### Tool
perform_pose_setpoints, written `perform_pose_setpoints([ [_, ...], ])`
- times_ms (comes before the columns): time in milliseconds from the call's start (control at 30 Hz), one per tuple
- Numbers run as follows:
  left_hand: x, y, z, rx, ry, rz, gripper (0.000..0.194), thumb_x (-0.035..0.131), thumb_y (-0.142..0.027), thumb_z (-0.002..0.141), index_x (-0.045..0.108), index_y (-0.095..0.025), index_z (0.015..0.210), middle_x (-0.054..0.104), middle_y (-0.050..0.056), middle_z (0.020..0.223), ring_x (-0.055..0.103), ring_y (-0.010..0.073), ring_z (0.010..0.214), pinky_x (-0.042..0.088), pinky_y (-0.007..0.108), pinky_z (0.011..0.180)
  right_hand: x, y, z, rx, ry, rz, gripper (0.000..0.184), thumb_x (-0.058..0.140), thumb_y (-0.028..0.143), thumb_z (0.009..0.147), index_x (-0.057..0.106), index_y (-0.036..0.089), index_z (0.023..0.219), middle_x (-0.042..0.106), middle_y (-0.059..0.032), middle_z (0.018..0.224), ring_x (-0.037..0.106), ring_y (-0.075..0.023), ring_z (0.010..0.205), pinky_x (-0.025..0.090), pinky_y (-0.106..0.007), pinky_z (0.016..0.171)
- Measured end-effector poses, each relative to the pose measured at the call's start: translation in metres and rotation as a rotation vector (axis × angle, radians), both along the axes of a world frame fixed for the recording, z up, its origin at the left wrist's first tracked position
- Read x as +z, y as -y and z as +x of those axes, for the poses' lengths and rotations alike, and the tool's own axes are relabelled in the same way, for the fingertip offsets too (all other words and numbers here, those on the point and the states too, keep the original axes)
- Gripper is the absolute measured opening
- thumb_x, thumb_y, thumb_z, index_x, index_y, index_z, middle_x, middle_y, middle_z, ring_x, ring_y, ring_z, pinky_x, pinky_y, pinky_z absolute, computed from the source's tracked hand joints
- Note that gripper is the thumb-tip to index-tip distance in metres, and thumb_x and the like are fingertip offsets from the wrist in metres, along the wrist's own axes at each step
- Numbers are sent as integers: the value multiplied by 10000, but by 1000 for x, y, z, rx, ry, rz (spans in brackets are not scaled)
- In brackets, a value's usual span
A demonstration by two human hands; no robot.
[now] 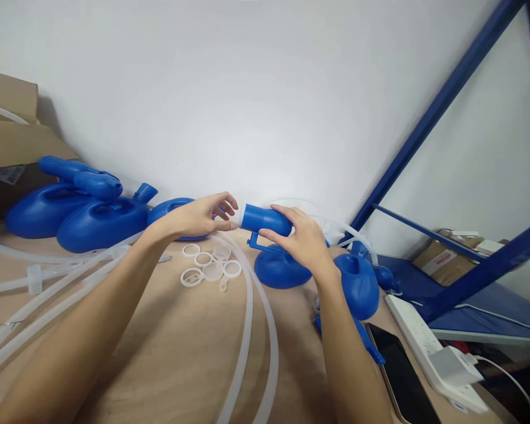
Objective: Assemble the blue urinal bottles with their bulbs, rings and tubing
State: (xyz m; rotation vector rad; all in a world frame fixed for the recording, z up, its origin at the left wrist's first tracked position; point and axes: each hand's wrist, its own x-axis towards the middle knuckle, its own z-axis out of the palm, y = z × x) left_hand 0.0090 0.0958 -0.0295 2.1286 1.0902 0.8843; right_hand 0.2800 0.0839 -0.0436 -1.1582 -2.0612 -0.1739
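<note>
I have the right grip [304,238] wrapped firmly round the blue tube [258,218], raised above the tabletop [159,341]. My left grip [205,215] is at the tube's white rim [242,215], thumb and fingers curved; I can't tell from here whether they pinch it. Translucent discs [212,271] lie below-left of the tube. I'd judge the step as handling that rim, which calls for holding the tube steady and keeping the left fingertips square to it.
</note>
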Motion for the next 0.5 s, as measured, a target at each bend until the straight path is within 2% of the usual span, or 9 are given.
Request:
perform_pose_setpoints([
  [100,6,4,5,29,-25,152,365,703,-558,843,666,-203,923,728,36,953,677,232,931,518,339,860,-2,0,-4,-7,19,20,588,728,578,915,645,278,1413,727,-87,1322,691,-340,1199,552,-506,1011],
  [167,8,5,8,9,-20,148,360,680,-544,867,646,-193,799,664,6,786,621,190,783,481,299,751,-1,-1,-3,43,23,36,585,725,558,926,632,273,1429,721,-92,1325,685,-335,1203,538,-501,1033],
  [233,8,6,9,-67,-1,91,354,712,-509,849,614,-189,733,600,-18,701,557,156,693,431,268,668,1,-1,1,121,42,32,576,730,539,930,629,274,1431,714,-90,1335,675,-326,1219,518,-497,1060],
  [367,11,9,1,-257,-32,-12,368,773,-475,792,584,-182,673,554,-28,640,487,125,605,373,248,586,6,-1,18,293,108,-18,560,721,553,933,636,294,1422,695,-77,1381,649,-317,1271,486,-488,1097],
  [500,13,8,-4,-207,-219,-26,320,755,-489,802,672,-191,719,625,-12,675,553,149,637,395,252,602,5,-2,23,293,170,-26,605,774,559,887,643,304,1419,690,-76,1400,645,-321,1284,473,-498,1102],
])
